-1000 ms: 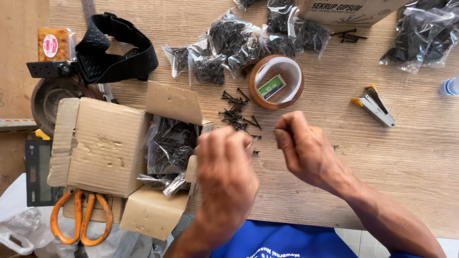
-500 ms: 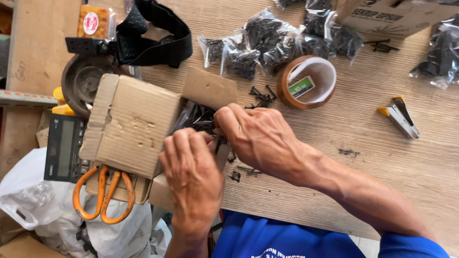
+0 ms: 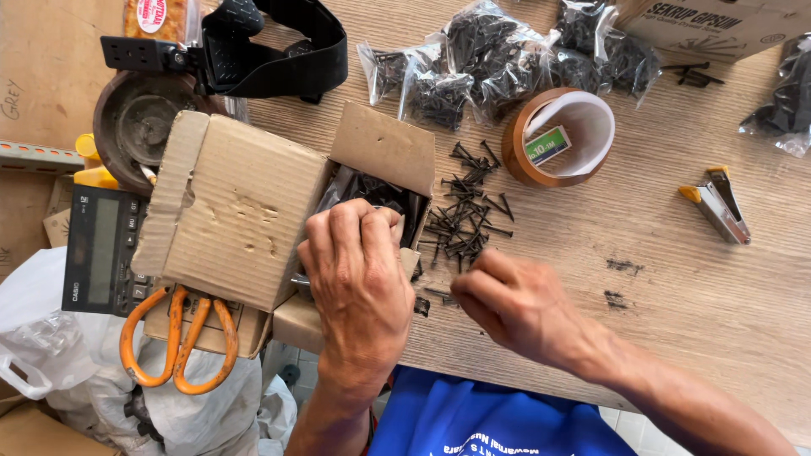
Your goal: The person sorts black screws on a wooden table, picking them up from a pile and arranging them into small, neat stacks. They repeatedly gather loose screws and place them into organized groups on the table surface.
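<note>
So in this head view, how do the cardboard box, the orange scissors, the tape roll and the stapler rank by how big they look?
Largest to smallest, as they look:
1. cardboard box
2. orange scissors
3. tape roll, close to the scissors, so that pair is unsure
4. stapler

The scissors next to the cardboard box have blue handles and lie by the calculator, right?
Not quite: the scissors have orange handles, not blue, as the head view shows. The rest holds: they lie at the lower edge of the cardboard box, just beside the calculator.
</note>
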